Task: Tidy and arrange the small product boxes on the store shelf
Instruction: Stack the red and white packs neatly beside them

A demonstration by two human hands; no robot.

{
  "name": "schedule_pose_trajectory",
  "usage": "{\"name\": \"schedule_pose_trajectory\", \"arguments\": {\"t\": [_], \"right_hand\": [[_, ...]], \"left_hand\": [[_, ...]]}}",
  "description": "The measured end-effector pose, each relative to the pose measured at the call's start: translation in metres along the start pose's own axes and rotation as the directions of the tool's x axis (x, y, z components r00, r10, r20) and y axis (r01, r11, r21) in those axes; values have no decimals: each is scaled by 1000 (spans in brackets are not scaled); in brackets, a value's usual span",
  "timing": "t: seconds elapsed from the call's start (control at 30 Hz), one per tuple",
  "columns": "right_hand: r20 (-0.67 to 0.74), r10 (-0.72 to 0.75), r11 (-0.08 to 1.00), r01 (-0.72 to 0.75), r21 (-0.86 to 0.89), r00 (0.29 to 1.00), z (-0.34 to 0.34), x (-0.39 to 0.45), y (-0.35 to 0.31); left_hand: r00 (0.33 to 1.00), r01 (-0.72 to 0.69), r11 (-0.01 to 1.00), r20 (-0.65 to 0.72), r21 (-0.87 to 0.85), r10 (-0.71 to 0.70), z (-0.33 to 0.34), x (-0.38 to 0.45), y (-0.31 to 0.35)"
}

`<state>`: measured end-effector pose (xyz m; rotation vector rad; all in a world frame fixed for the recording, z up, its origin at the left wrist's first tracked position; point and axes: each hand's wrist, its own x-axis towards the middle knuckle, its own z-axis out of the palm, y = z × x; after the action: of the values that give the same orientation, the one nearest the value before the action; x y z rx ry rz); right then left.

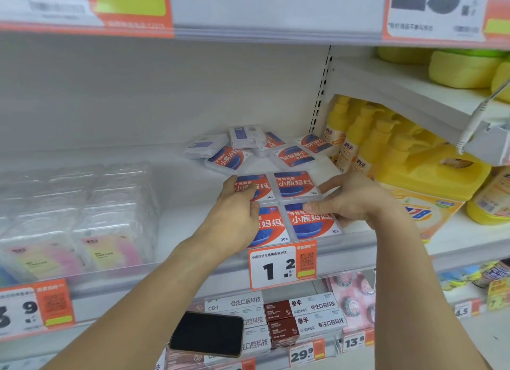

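Small flat floss boxes with red and blue labels lie on the white shelf. Near the front edge, several sit in a tidy square: back-left box, back-right box, front-left box, front-right box. My left hand rests on the left side of this square, fingers stretched over the two left boxes. My right hand touches the right side, thumb on the front-right box and fingers by the back-right one. Behind them, several boxes lie scattered, some tilted or face down.
Clear plastic packs fill the shelf's left part. Yellow pump bottles and a big yellow jug stand to the right. A price tag hangs on the shelf front. Below are toothpaste boxes and a dark phone.
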<state>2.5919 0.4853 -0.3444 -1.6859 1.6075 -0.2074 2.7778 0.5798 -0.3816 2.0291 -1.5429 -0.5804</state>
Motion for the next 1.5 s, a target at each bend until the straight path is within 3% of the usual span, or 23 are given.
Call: {"name": "schedule_pose_trajectory", "arguments": {"t": [0.17, 0.3, 0.6, 0.67, 0.73, 0.8, 0.87, 0.93, 1.03, 1.1, 1.23, 1.3, 1.37, 1.43, 1.5], "right_hand": [[-26, -85, 992, 87, 91, 996, 2, 1, 1], [19, -248, 968, 249, -17, 968, 11, 3, -4], [31, -254, 967, 255, -15, 967, 10, 12, 1], [-159, -260, 965, 263, -5, 952, 1, 22, -4], [-396, -280, 957, 285, -46, 875, -8, 44, -15], [-397, -237, 972, 216, -98, 887, -8, 64, -33], [-296, -99, 987, 56, -150, 950, -2, 79, -45], [-262, 6, 984, -53, -170, 965, 2, 84, -49], [-275, 35, 998, -47, -36, 961, 1, 92, -51], [-259, 53, 990, -17, 142, 965, 0, 96, -49], [-369, -76, 827, 265, 496, 926, -11, 90, -45], [-430, -142, 761, 377, 528, 891, -25, 79, -46], [-322, -275, 791, 403, 461, 906, -33, 67, -50], [-67, -404, 819, 393, 418, 913, -35, 57, -55], [194, -476, 847, 389, 362, 858, -30, 51, -62]], "left_hand": [[995, 19, 994, -96, 106, -9, -3, 0, -2], [995, 41, 995, -93, 86, -33, -3, -1, 0], [993, 3, 998, -122, 59, 5, -1, -1, -6], [992, 6, 999, -123, 50, 0, 0, -1, -8], [992, 1, 999, -130, 44, 4, 1, -1, -9], [991, 0, 999, -137, 39, 6, 2, -1, -10], [991, 1, 999, -135, 32, 3, 3, -1, -11], [991, -4, 1000, -130, 28, 8, 3, -2, -11], [992, -4, 1000, -130, 10, 5, 2, -3, -11], [991, -6, 1000, -134, 11, 8, 2, -3, -12], [990, 3, 1000, -139, 6, -2, 2, -1, -14], [985, 11, 1000, -174, 6, -9, 0, 0, -13], [956, -25, 999, -294, -46, 11, -1, 0, -9], [906, -116, 969, -422, -218, 13, -5, 2, -2], [894, -175, 921, -449, -349, -1, -9, 7, 3]]}}
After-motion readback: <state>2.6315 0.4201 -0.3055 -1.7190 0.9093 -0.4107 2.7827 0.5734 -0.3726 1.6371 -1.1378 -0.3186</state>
